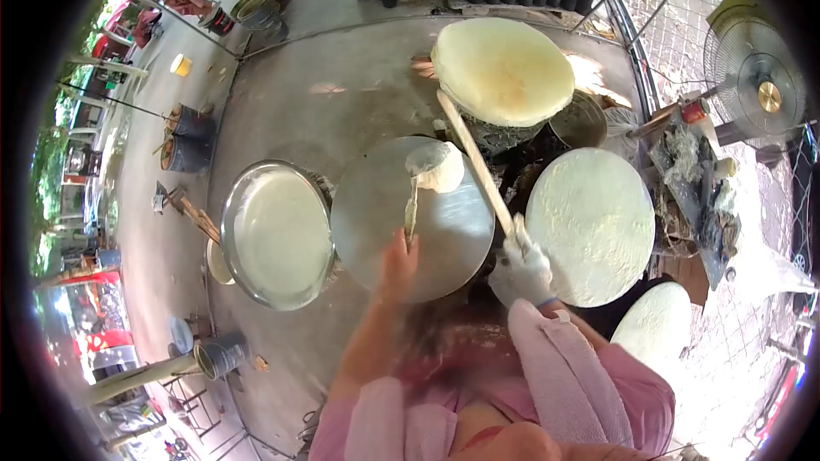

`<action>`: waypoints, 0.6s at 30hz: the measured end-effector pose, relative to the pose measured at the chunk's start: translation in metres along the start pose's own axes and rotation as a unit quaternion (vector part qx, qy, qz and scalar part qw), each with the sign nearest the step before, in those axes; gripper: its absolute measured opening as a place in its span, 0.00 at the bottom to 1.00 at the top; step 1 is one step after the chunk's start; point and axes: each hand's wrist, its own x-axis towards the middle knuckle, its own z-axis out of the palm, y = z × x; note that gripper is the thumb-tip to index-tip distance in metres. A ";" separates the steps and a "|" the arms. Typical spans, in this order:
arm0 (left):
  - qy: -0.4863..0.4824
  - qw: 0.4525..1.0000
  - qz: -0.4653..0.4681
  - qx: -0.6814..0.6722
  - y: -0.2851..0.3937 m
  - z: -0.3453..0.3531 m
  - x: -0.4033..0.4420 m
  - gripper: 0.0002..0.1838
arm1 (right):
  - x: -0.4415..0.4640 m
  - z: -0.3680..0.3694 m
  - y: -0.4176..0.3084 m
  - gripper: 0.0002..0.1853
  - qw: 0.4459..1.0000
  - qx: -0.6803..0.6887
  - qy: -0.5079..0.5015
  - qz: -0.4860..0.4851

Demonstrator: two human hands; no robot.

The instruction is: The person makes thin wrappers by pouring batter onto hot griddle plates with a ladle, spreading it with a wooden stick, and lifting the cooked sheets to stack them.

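My left hand is closed around the handle of a ladle. The ladle's bowl is over a round metal griddle, beside a small pool of white batter at its upper right part. My right hand, in a white glove, grips a long wooden stick that slants up and left past the griddle's right edge. To the left of the griddle stands a wide metal basin holding pale, smooth batter. Right of my gloved hand lies a large round pale sheet with a bumpy surface.
A domed, pale yellow round sits beyond the griddle. Another pale round is at lower right. A fan stands at far right near a wire fence. Dark buckets are on the floor to the left.
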 end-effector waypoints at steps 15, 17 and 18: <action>0.024 0.985 0.133 -0.105 -0.130 -0.137 -0.019 0.10 | -0.068 0.138 0.011 0.20 0.954 0.266 -0.017 0.137; 0.034 0.984 0.120 -0.129 -0.137 -0.142 -0.023 0.11 | -0.068 0.161 -0.001 0.19 0.932 0.340 -0.077 0.096; 0.031 0.985 0.093 -0.141 -0.141 -0.146 -0.026 0.11 | -0.076 0.157 -0.019 0.19 0.952 0.282 -0.065 0.099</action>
